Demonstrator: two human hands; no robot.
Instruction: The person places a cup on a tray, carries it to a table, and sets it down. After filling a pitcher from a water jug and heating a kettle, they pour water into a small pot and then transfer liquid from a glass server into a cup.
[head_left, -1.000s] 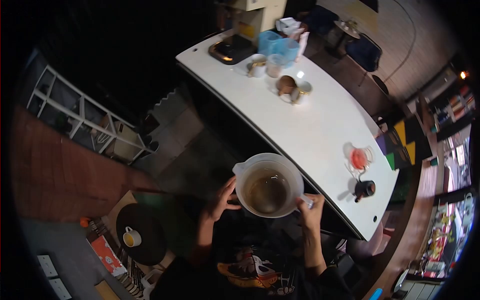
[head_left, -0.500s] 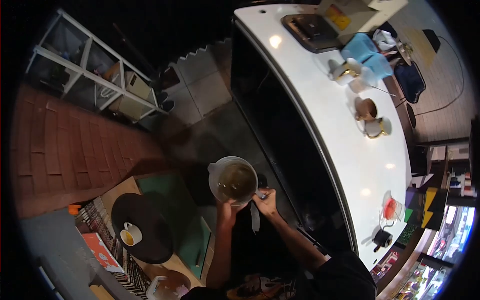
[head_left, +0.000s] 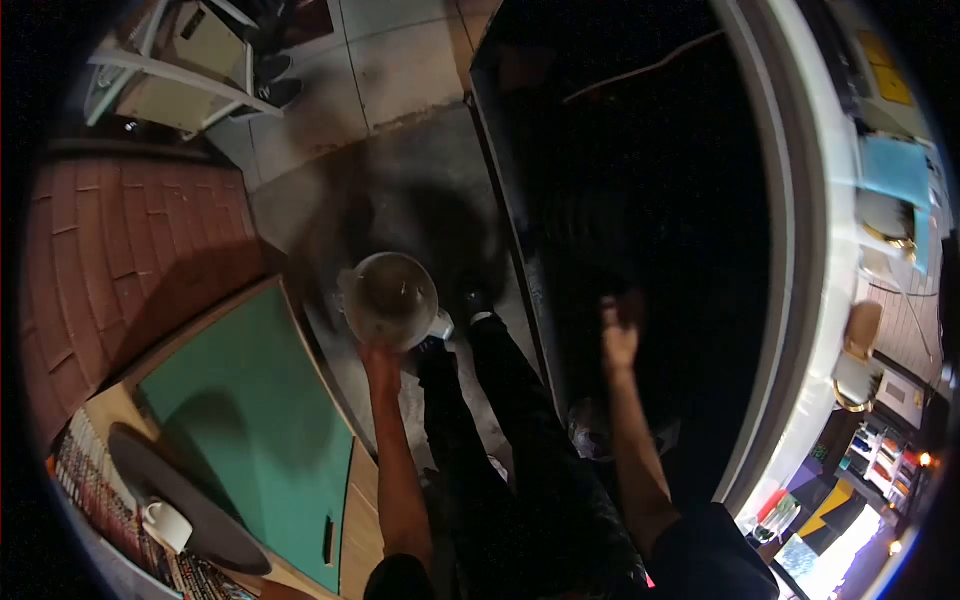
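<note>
A translucent plastic pitcher [head_left: 432,290], seen from above, hangs over the dark floor with its inside showing and its handle pointing right. My left hand [head_left: 380,362] grips it at the near side of the rim, below the handle. Apart from it, my right hand [head_left: 619,342] reaches out in front of the dark panel [head_left: 660,200] under the white counter. Its fingers look stretched out, partly lost in shadow, and I see nothing held in them.
On the left is a cabinet with a green panel [head_left: 250,380]; a round dark tray [head_left: 225,535] with a white mug [head_left: 167,526] rests on top. Cups, including a brown cup [head_left: 862,328], stand along the white counter [head_left: 835,240] on the right. A white-framed rack [head_left: 165,68] is ahead.
My right hand has let go of the pitcher's handle and moved right. The pitcher has shifted left in my left hand, and the view has tipped down, showing my legs.
</note>
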